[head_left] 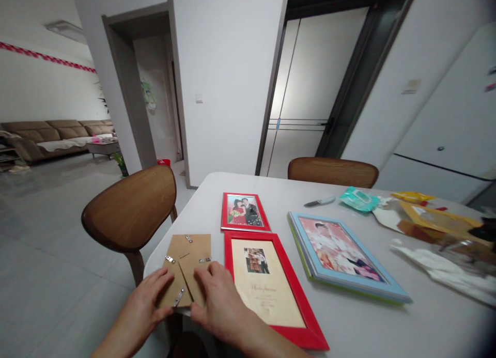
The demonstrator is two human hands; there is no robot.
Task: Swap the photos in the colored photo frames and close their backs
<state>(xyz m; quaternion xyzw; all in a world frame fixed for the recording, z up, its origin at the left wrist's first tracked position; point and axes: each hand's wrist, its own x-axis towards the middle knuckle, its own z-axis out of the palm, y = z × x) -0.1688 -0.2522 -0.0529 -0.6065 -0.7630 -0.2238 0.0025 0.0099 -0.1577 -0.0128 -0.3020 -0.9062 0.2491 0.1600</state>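
Observation:
A brown fibreboard frame back lies at the table's near left corner, with small metal clips and a diagonal slit on its face. My left hand grips its left edge, thumb at the near side. On the right part of the board rest the curled fingers of my right hand, whose thumb is by the near edge. Whatever is under the board is hidden. Just right of it lies a large red photo frame, partly covered by my right forearm. A smaller red frame with a couple's picture lies beyond.
A stack of frames, light blue on top, sits mid-table. Behind it are a knife and a teal wipes pack. White gloves and yellow packaging lie right. Wooden chairs stand at the table's edges.

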